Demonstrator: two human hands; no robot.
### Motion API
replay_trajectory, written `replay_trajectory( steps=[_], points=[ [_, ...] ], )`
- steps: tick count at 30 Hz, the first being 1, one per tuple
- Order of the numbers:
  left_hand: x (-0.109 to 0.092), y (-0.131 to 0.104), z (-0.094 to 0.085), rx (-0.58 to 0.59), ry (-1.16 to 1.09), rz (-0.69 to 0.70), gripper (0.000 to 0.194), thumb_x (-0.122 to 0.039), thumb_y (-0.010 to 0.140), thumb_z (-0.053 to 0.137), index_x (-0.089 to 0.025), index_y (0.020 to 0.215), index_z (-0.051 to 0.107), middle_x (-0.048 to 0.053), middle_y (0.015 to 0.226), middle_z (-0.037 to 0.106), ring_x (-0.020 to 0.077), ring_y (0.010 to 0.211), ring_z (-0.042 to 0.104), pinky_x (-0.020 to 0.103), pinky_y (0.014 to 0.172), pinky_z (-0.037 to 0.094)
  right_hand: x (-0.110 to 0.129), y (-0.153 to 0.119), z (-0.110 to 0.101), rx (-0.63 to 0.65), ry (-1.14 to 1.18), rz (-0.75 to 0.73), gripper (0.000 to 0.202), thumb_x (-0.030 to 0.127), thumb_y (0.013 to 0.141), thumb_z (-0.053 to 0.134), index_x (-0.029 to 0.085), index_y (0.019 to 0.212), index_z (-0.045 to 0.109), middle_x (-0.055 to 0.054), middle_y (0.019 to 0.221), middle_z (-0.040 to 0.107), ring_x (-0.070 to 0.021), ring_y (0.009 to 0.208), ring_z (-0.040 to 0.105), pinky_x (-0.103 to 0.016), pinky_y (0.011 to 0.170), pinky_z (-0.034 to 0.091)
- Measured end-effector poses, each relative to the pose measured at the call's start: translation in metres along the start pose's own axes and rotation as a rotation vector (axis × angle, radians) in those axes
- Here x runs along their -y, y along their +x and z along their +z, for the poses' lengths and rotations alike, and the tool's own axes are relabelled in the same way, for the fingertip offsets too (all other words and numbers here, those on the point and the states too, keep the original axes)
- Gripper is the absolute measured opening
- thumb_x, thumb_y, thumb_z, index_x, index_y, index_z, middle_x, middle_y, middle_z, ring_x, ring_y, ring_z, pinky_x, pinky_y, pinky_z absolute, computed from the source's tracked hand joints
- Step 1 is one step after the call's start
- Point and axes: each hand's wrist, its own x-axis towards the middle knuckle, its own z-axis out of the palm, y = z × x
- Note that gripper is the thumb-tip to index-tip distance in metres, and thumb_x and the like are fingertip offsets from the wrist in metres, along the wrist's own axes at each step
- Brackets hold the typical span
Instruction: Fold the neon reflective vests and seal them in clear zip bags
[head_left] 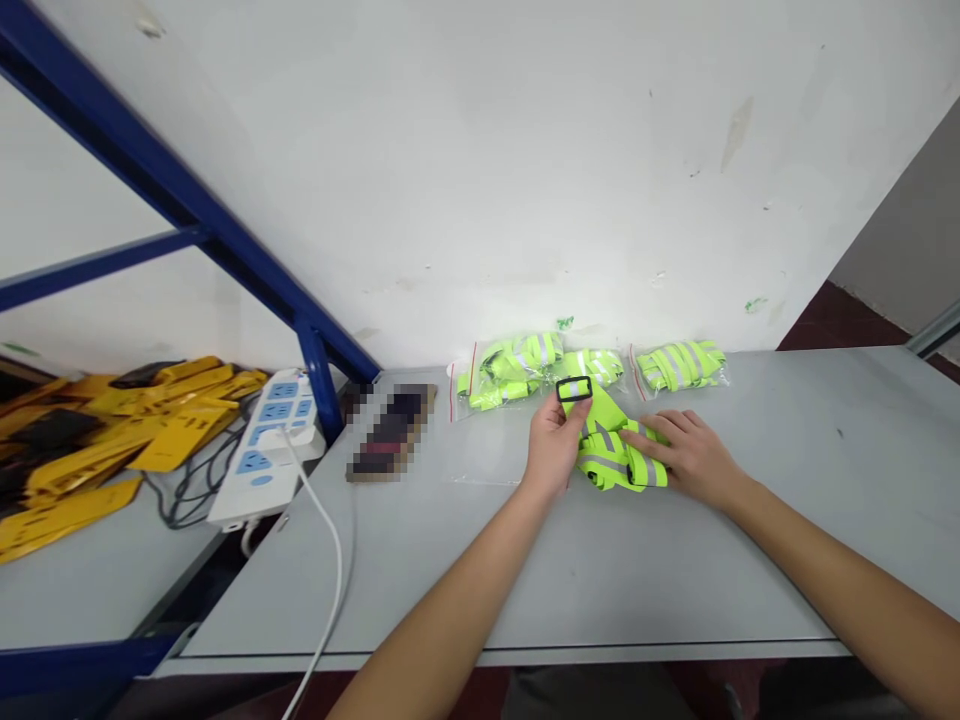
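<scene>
A neon-yellow reflective strap with silver stripes lies bunched on the grey table between my hands. My left hand pinches one end of it, beside a black rectangular buckle that stands up above the thumb. Across the right side of the bundle rests my right hand, its fingers stretched out over the folds. Just behind, similar straps lie in clear bags: a group at the back left and one bagged strap to the right.
On the left a white power strip sits with a white cable running off the table's front edge. A pixelated flat object lies near it. Yellow packets are piled farther left, past a blue metal frame. A white wall backs the table.
</scene>
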Motion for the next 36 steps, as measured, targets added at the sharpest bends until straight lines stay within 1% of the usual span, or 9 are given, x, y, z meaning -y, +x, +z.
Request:
replay_trajectory(
  steps=[5,8,11,14,22,25,28,32,36],
  points=[
    [0.003,0.001,-0.005,0.094,0.329,0.110,0.020,-0.035,0.079,0.066,-0.019,0.090,0.069,0.002,0.086,0.072,0.0184,0.077,0.065,0.029,0.070,0.050,0.005,0.002,0.001,0.047,-0.004,-0.023,0.059,0.000,0.072,0.052,0.022,0.128,0.054,-0.009,0.104,0.063,-0.0234,0.093,0.051,-0.034,0.072,0.037],
    [0.003,-0.003,-0.007,0.270,0.686,0.361,0.013,-0.025,0.082,0.060,-0.021,0.087,0.071,0.002,0.087,0.072,0.0194,0.085,0.064,0.032,0.078,0.049,0.005,0.002,0.003,0.092,0.004,-0.005,0.052,0.000,0.072,0.053,0.021,0.119,0.059,-0.009,0.100,0.063,-0.0229,0.088,0.050,-0.033,0.070,0.036],
    [0.008,-0.010,-0.006,0.515,0.954,0.656,0.024,-0.013,0.083,0.051,-0.023,0.093,0.071,0.002,0.094,0.074,0.0179,0.089,0.064,0.038,0.093,0.044,0.003,0.001,0.006,0.127,0.025,0.064,0.029,0.005,0.075,0.057,0.017,0.100,0.064,-0.009,0.100,0.063,-0.0219,0.085,0.050,-0.032,0.068,0.036],
    [0.014,-0.015,-0.003,0.572,1.064,0.827,0.032,-0.010,0.085,0.047,-0.025,0.103,0.069,0.001,0.100,0.074,0.0160,0.093,0.066,0.039,0.102,0.038,0.001,0.000,0.009,0.116,0.024,0.120,0.021,0.007,0.079,0.057,0.014,0.098,0.063,-0.010,0.099,0.063,-0.0212,0.081,0.050,-0.032,0.068,0.036],
    [0.004,-0.015,-0.001,0.676,1.126,0.752,0.039,-0.014,0.082,0.050,-0.021,0.118,0.061,0.004,0.121,0.067,0.0177,0.115,0.058,0.039,0.108,0.033,-0.004,0.002,0.004,0.190,0.078,0.235,0.031,0.011,0.082,0.056,0.014,0.113,0.057,-0.010,0.101,0.064,-0.0233,0.086,0.052,-0.033,0.075,0.040],
    [0.005,-0.014,-0.001,0.695,1.155,0.765,0.039,-0.024,0.082,0.057,-0.022,0.121,0.059,0.005,0.123,0.065,0.0194,0.117,0.056,0.041,0.110,0.028,-0.005,0.003,0.001,0.212,0.122,0.297,0.037,0.013,0.081,0.057,0.014,0.117,0.054,-0.010,0.104,0.064,-0.0239,0.090,0.054,-0.034,0.078,0.041],
    [0.015,-0.011,-0.001,0.628,1.177,0.820,0.032,-0.032,0.086,0.058,-0.022,0.116,0.061,0.005,0.117,0.069,0.0190,0.113,0.059,0.041,0.109,0.029,-0.003,0.004,-0.001,0.226,0.144,0.336,0.041,0.015,0.082,0.056,0.013,0.123,0.051,-0.011,0.104,0.065,-0.0242,0.090,0.055,-0.034,0.078,0.041],
    [0.022,-0.009,0.000,0.542,1.191,0.890,0.022,-0.023,0.089,0.052,-0.023,0.107,0.065,0.003,0.105,0.072,0.0177,0.102,0.062,0.039,0.099,0.038,0.004,0.008,-0.004,0.222,0.120,0.296,0.053,0.024,0.086,0.055,0.015,0.136,0.043,-0.009,0.093,0.065,-0.0248,0.082,0.056,-0.035,0.074,0.042],
    [0.021,-0.011,0.000,0.533,1.143,0.940,0.022,-0.023,0.090,0.051,-0.022,0.106,0.066,0.004,0.103,0.072,0.0194,0.095,0.061,0.037,0.088,0.043,0.009,0.009,-0.003,0.105,0.162,0.269,0.059,0.031,0.089,0.054,0.017,0.142,0.035,-0.011,0.101,0.065,-0.0255,0.089,0.061,-0.043,0.086,0.043]
  ],
)
